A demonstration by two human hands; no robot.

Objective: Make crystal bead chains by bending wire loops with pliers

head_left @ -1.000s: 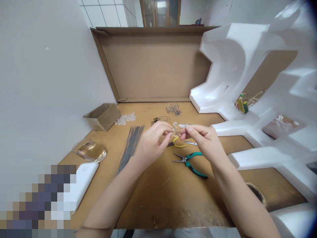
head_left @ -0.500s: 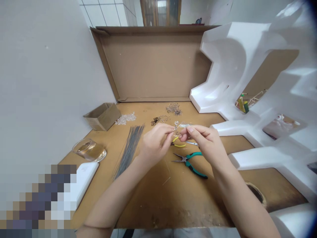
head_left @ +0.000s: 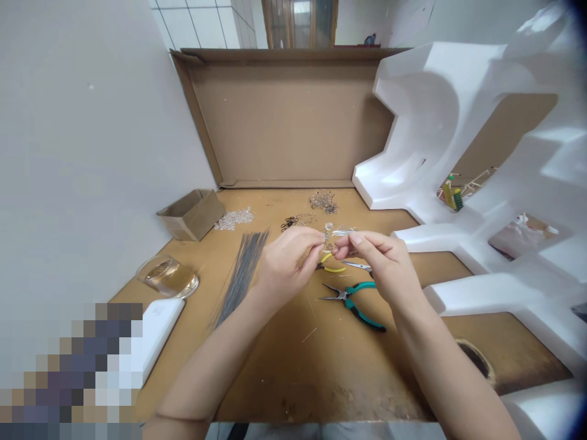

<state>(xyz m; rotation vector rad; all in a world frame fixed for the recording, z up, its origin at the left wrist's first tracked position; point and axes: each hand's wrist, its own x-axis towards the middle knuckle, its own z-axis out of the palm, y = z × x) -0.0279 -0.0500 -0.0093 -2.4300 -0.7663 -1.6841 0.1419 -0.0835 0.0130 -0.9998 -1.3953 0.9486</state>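
Note:
Over the middle of the table, my left hand [head_left: 290, 260] pinches a small piece of thin wire with clear beads [head_left: 328, 237] between thumb and forefinger. From the other side, the fingertips of my right hand [head_left: 378, 256] are closed on the same piece; its fine details are too small to make out. Below the hands lie long-nose pliers with teal handles [head_left: 365, 315], their jaws apart. Yellow-handled pliers [head_left: 337, 269] and scissors [head_left: 356, 266] are partly covered by my hands. A bundle of straight grey wires [head_left: 241, 275] lies left of my left hand.
Clear beads [head_left: 233, 218] are heaped beside a small cardboard box [head_left: 190, 217]. Black rings [head_left: 290, 223] and a tangled wire pile [head_left: 324, 201] lie farther back. A glass of amber liquid [head_left: 169, 276] and a white case [head_left: 162, 330] stand left; white foam packing [head_left: 413, 134] borders the right.
Both hands keep their pinch on the beaded wire piece and have hardly moved. The whole view has shifted by a few pixels.

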